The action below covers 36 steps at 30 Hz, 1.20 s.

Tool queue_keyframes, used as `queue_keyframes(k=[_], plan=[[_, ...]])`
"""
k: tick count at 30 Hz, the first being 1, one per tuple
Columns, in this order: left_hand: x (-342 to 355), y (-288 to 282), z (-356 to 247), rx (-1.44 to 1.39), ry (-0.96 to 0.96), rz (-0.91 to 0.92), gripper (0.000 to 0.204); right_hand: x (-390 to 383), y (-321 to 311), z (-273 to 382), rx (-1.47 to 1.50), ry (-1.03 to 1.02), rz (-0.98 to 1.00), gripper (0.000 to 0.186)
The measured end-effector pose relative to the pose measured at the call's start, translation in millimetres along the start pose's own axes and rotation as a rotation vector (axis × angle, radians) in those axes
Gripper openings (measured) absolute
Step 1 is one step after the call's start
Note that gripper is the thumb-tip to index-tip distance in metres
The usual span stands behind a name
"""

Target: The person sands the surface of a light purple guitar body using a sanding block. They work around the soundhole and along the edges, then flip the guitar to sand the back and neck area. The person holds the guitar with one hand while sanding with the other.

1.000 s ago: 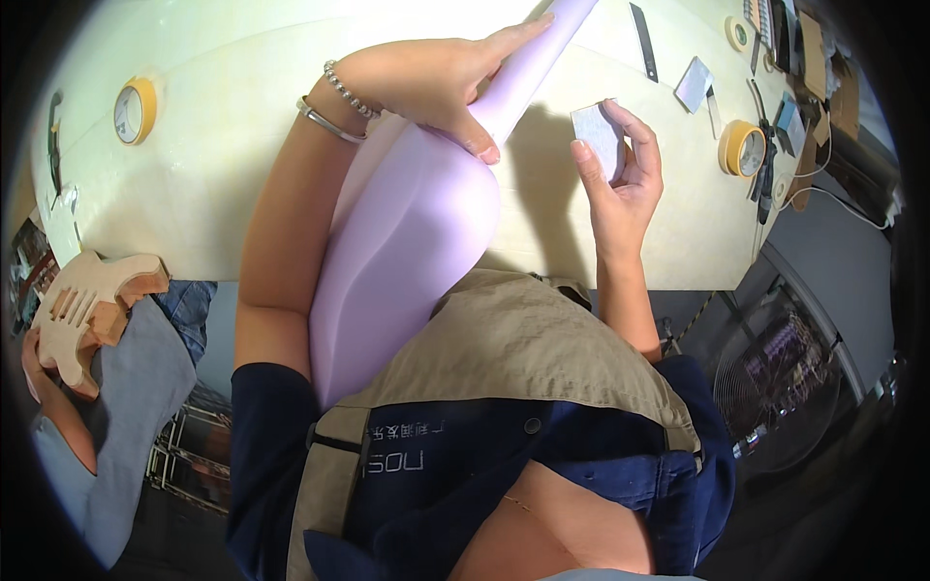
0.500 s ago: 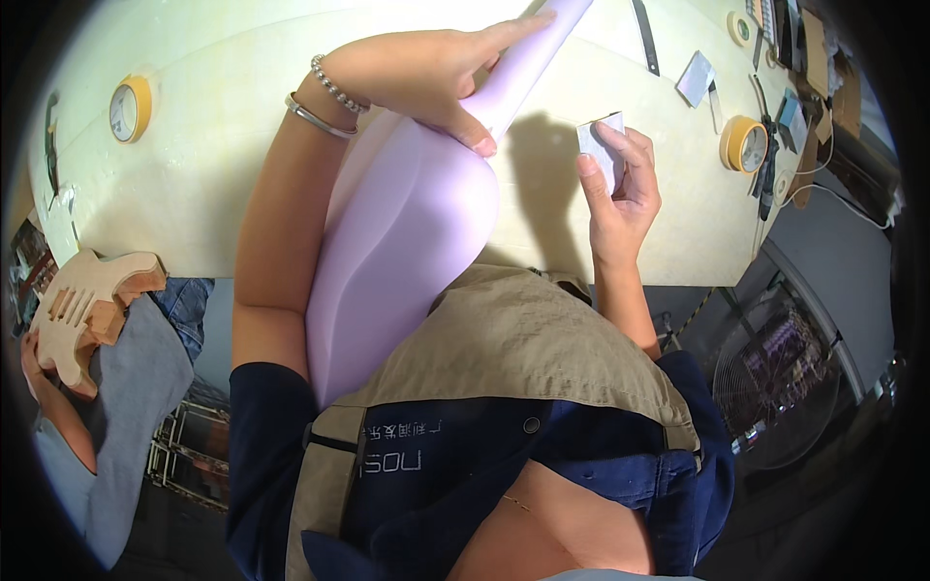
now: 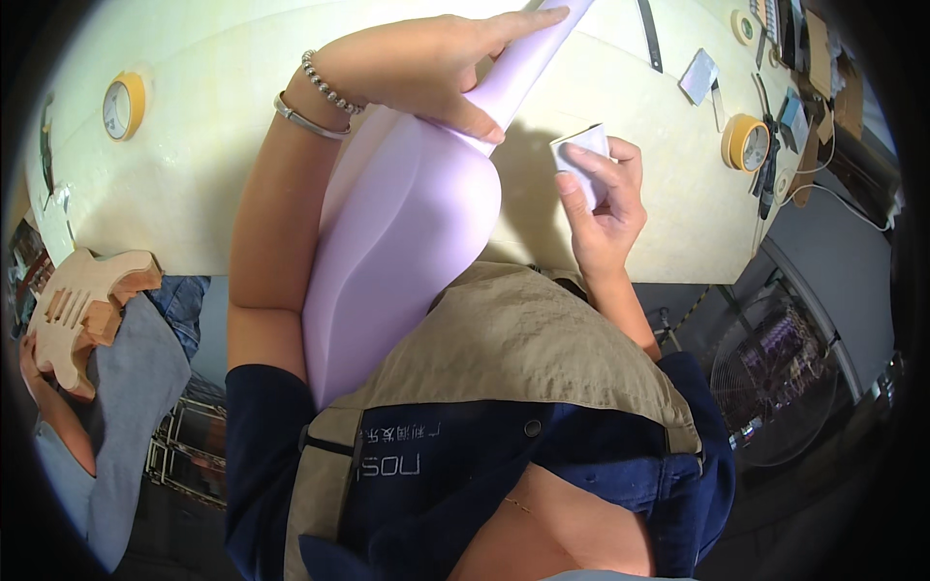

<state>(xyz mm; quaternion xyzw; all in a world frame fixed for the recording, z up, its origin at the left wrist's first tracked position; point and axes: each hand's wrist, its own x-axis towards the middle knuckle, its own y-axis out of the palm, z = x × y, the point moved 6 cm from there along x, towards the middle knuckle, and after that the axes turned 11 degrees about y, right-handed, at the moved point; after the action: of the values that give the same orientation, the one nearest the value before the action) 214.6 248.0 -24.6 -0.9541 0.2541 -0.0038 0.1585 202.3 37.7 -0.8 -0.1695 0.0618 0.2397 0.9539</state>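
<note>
A lilac electric guitar body with its neck attached leans across my lap and the table edge, tilted up to the right. My left hand grips it where neck meets body, thumb across the joint and fingers stretched along the neck. My left forearm lies over the body's left side. In my right hand a small greyish-white sanding pad is pinched between thumb and fingers. The pad is right of the neck, apart from the guitar.
On the pale table lie a yellow tape roll at left and another tape roll at right. A grey pad and a dark strip lie beyond. At left, another person's hand holds a wooden guitar body. A fan stands at right.
My right hand with the sanding pad has moved left and slightly down, closer to the guitar. My left hand keeps its hold on the neck, shifted very slightly.
</note>
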Motion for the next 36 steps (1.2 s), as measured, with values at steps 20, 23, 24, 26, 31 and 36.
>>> queue_keyframes(k=[20,23,24,26,31,36], plan=[[16.4,24.7,40.5,-0.626,-0.019,-0.126,0.081,18.0,42.5,31.2,-0.645,-0.459,0.198,0.05],[15.3,24.9,48.3,-0.568,-0.15,-0.104,0.076,23.0,49.0,35.2,-0.645,-0.454,0.213,0.053],[16.3,26.2,46.3,-0.599,-0.104,-0.121,0.076,22.0,46.3,34.9,-0.667,-0.481,0.221,0.054],[17.5,27.7,41.2,-0.655,-0.016,-0.151,0.076,20.5,41.1,33.7,-0.706,-0.532,0.235,0.055],[17.0,28.4,39.8,-0.651,-0.079,-0.169,0.075,23.4,46.2,38.1,-0.756,-0.565,0.227,0.053],[21.4,25.2,44.2,-0.56,-0.065,-0.101,0.084,16.6,40.2,32.8,-0.792,-0.549,0.173,0.053]])
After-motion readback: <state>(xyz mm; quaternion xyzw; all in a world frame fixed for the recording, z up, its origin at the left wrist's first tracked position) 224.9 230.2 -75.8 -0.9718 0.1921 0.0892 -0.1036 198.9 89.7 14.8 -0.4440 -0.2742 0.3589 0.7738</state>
